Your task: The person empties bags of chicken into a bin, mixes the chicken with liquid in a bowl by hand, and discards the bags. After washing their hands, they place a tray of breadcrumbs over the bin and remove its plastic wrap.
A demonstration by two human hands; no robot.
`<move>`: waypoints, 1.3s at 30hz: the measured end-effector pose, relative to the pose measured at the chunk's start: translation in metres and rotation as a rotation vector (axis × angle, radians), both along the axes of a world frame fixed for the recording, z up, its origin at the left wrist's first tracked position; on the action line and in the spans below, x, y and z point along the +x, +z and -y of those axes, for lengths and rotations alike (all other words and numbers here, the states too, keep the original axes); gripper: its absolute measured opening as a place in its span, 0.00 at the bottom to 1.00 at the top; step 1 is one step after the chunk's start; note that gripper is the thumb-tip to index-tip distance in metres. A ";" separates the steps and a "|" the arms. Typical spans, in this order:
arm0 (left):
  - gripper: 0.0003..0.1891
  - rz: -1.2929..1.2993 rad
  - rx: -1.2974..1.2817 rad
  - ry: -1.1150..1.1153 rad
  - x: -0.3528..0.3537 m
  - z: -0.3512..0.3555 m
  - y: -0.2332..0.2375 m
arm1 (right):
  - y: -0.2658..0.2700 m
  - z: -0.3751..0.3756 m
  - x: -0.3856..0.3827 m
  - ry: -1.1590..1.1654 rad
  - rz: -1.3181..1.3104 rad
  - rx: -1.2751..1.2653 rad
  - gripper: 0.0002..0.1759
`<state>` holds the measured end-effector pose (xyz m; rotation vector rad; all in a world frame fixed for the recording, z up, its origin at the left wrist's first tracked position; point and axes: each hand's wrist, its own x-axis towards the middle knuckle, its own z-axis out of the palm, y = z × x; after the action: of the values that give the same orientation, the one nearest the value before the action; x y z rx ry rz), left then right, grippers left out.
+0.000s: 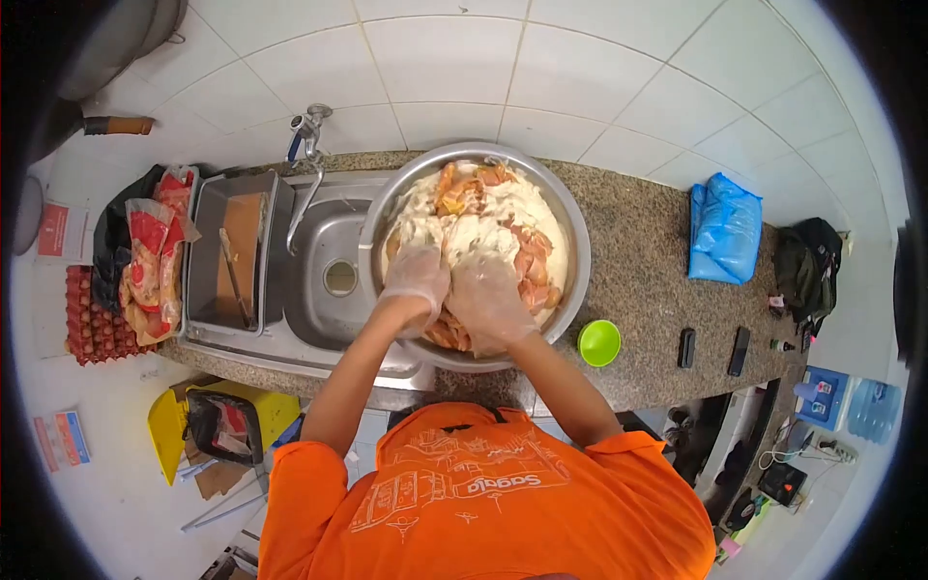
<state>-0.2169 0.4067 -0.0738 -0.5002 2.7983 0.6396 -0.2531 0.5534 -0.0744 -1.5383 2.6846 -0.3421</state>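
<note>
Left of the sink (329,275) lay an egg tray (92,319) and red bags (150,261). A steel bowl (572,242) sat on the desk (648,271), partly over the sink, heaped with meat (483,208) in white coating. The gloved left hand (416,275) and right hand (488,300) pressed side by side into the near part of the meat. Their fingers bent down into it, tips buried, so I could not tell whether they gripped. A green cup (599,343) stood just right of the bowl, and a blue bag (725,232) lay farther right.

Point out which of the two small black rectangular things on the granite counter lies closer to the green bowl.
The shorter black one, next to the small green plastic bowl; the longer black one lies farther off.
</note>
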 end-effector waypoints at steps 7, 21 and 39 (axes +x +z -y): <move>0.24 0.013 0.100 -0.064 0.092 -0.008 0.008 | 0.032 -0.045 0.043 0.161 0.464 0.181 0.18; 0.33 0.085 0.907 0.802 -0.031 0.060 -0.061 | -0.027 -0.080 -0.123 -0.592 0.905 -0.344 0.28; 0.28 0.308 1.037 0.697 -0.114 0.070 -0.100 | -0.082 -0.016 -0.174 -0.616 1.420 -0.136 0.33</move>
<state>-0.3312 0.3364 -0.1741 -1.1578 1.6049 1.7739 -0.4267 0.5691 -0.1562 -0.1047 1.7794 -1.0917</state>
